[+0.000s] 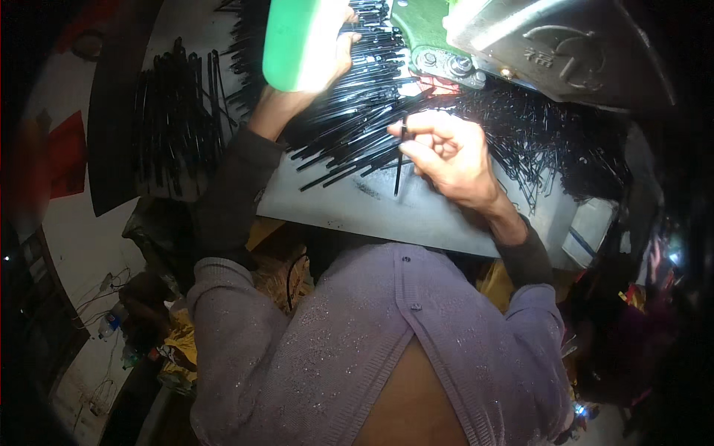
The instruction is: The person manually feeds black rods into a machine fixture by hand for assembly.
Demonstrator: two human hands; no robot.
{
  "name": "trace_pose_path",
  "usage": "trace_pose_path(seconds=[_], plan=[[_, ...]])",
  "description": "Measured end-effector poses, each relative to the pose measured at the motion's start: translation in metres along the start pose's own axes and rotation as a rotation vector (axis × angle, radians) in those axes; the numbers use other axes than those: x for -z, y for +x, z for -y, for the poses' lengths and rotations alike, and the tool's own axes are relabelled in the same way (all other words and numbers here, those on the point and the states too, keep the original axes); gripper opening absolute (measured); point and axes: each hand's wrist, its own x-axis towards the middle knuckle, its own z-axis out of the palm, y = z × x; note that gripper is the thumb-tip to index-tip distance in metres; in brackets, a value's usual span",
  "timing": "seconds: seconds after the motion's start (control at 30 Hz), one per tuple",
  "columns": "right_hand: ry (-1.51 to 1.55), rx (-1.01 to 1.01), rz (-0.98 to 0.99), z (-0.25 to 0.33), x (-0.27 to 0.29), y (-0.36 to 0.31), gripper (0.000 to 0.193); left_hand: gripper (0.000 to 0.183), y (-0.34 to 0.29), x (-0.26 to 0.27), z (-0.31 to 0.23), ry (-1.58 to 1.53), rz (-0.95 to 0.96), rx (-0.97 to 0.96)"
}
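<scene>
Right-hand pinch on one black rod, beside the main pile; slip and snag risks noted.
We see the right hand (pixel 455 162) pinching a thin black rod (pixel 399 177) between thumb and fingertips, its lower end free above the grey tabletop (pixel 327 212); the left hand (pixel 343 59) is at the rod pile (pixel 346 119), partly behind a bright green object (pixel 281 44), so we cannot tell its grip. We judge that the small contact area could let the rod twist or drop, that crossing rod ends could catch it if pulled sideways, and that glare could hide a mis-grab. Fingers straying toward the green machine (pixel 428 26) could knock its bolted linkage (pixel 450 65).
</scene>
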Motion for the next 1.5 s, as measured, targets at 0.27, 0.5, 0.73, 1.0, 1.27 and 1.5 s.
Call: trace_pose_path(seconds=[0.27, 0.5, 0.73, 1.0, 1.27, 1.5], plan=[[-0.083, 0.202, -0.141, -0.025, 0.004, -0.046, 0.018, 0.013, 0.005, -0.072, 0.039, -0.761, -0.930, -0.351], [-0.857, 0.466, 0.100, -0.018, 0.005, -0.069, 0.019, 0.022, -0.006, -0.028, 0.022, -0.338, -0.435, -0.381], [-0.867, 0.377, -0.043, -0.020, -0.005, -0.057, 0.014, 0.023, 0.001, -0.066, 0.030, -0.421, -0.444, -0.330], [-0.574, 0.208, -0.320, -0.017, -0.004, -0.030, 0.008, 0.026, 0.007, -0.073, 0.030, -0.284, -0.747, -0.529], [-0.087, -0.002, -0.368, -0.007, -0.002, -0.003, 0.005, 0.027, -0.018, -0.086, 0.000, -0.182, -0.518, -0.427], [0.037, -0.017, -0.337, -0.010, -0.006, 0.002, 0.010, 0.028, -0.003, -0.089, 0.002, -0.186, -0.748, -0.458]])
